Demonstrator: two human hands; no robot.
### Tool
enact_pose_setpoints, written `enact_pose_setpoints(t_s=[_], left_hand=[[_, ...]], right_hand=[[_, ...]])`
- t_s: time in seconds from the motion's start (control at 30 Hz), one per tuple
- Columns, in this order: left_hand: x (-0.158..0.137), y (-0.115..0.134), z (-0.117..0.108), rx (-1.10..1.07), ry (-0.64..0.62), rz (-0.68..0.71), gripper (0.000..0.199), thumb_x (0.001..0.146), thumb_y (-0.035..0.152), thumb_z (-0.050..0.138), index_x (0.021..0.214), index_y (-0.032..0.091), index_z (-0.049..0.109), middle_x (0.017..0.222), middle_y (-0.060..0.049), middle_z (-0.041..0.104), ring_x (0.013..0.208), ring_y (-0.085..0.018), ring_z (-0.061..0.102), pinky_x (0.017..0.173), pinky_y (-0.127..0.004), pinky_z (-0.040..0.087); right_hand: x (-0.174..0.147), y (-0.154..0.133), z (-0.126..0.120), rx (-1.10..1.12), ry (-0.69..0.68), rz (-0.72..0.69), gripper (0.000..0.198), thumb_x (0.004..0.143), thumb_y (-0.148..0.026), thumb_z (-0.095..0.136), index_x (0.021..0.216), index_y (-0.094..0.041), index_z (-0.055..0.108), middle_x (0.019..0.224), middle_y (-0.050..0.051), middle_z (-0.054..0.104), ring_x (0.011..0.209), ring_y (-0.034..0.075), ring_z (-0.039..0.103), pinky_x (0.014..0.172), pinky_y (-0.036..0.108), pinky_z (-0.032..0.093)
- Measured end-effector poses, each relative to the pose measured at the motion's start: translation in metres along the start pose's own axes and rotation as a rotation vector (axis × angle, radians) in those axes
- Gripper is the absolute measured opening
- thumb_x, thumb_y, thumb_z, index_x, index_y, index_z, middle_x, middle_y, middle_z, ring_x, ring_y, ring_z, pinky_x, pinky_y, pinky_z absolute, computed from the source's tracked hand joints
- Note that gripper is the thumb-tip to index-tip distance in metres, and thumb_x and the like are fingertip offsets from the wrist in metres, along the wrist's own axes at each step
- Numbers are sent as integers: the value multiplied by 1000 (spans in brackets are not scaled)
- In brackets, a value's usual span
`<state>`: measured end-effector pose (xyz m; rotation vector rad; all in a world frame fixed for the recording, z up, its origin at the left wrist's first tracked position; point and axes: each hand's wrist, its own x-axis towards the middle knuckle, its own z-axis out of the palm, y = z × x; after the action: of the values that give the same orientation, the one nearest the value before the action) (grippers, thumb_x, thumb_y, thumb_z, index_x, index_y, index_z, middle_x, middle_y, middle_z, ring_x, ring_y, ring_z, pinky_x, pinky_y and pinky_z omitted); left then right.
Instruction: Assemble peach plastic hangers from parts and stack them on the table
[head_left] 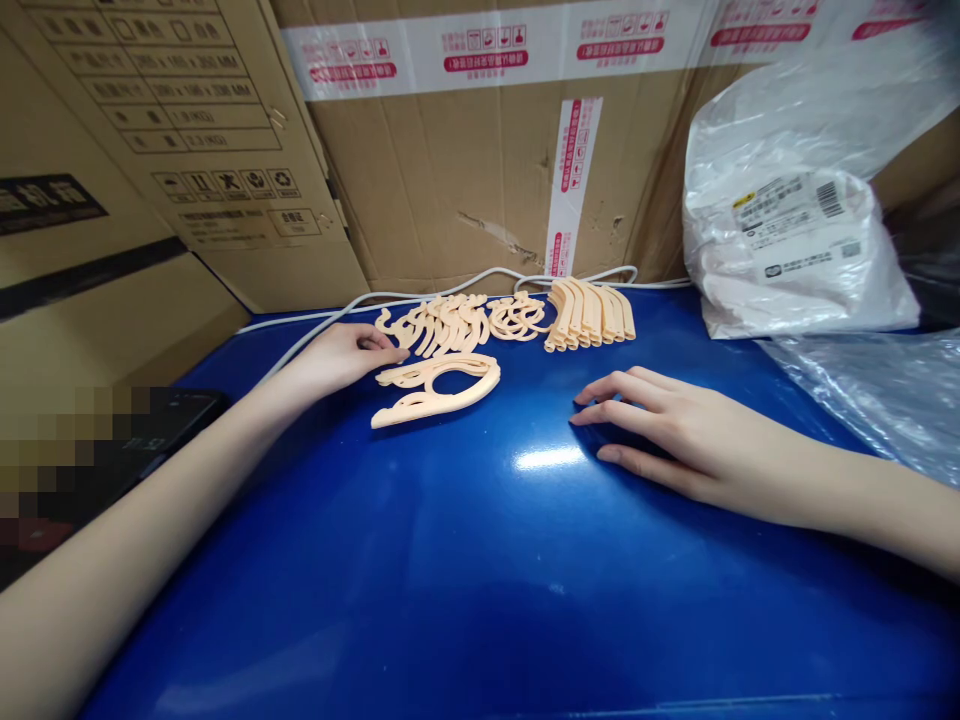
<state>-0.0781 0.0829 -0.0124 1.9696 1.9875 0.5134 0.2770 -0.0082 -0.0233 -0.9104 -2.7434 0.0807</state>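
My left hand [345, 358] is at the near-left edge of the heap of hook pieces [448, 325], its fingertips just beside the folded hanger [442, 402]. I judge the step to be reaching among these loose peach parts; I cannot tell whether my fingers pinch a hook or merely touch one. My right hand [679, 432] is free, fingers spread and loosely bent, well to the right of the folded hanger. Taking a piece from here would call for a light pinch on a single hook, since they overlap, with my right hand ready to steady it.

Behind the folded hanger the hooks lie piled; behind it and to the right come the ring pieces [517, 325], then a row of curved arms [592, 315] side by side. All rest on a glossy blue counter [450, 560]. Farther behind the hanger run a white cable [495, 270] and a taped cardboard box [450, 180]; a printed carton [217, 235] stands behind it to the left, a white plastic bag [795, 250] far to its right.
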Motion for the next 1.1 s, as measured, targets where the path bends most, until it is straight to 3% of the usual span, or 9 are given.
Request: enact_pose_setpoints(t_s=[0.23, 0.5, 0.63, 0.73, 0.83, 1.1], left_hand=[[4, -9, -5, 127, -7, -27, 34, 66, 56, 61, 65, 22, 68, 64, -2, 64, 59, -18, 53, 53, -29, 31], [3, -9, -8, 243, -29, -13, 34, 73, 47, 51, 52, 21, 48, 53, -1, 49, 52, -17, 44, 52, -30, 25], [-1, -6, -7, 289, -26, 39, 23, 75, 44, 49, 69, 21, 53, 66, -3, 59, 63, -20, 52, 56, -30, 29], [-4, -2, -6, 313, -25, 55, 31, 77, 51, 47, 77, 22, 55, 75, -5, 64, 69, -23, 57, 58, -31, 31], [-6, 1, -6, 335, -53, 55, 37, 76, 58, 46, 76, 22, 56, 72, -4, 65, 66, -23, 58, 56, -31, 31], [-5, -1, -7, 393, -45, 109, 26, 75, 46, 47, 65, 22, 49, 64, -5, 60, 59, -22, 53, 54, -32, 29]], right_hand=[[0, 0, 0, -7, -13, 7, 32, 99, -35, 42, 121, -21, 59, 124, 10, 57, 108, 23, 57, 93, 41, 49], [0, 0, 0, -11, -23, 12, 31, 99, -36, 42, 121, -22, 59, 125, 9, 56, 107, 22, 57, 93, 40, 49], [0, 0, -1, -20, -27, 12, 31, 99, -36, 41, 121, -22, 58, 125, 9, 55, 107, 22, 57, 93, 40, 49], [0, -1, 0, -17, -23, 9, 31, 99, -35, 41, 121, -22, 59, 124, 9, 56, 107, 22, 57, 93, 41, 49], [0, -1, 0, -10, -10, 9, 32, 99, -35, 42, 121, -21, 60, 124, 10, 57, 107, 23, 58, 92, 41, 49], [0, -2, -2, 8, -16, 18, 32, 98, -35, 43, 121, -21, 60, 124, 11, 58, 107, 24, 59, 92, 44, 50]])
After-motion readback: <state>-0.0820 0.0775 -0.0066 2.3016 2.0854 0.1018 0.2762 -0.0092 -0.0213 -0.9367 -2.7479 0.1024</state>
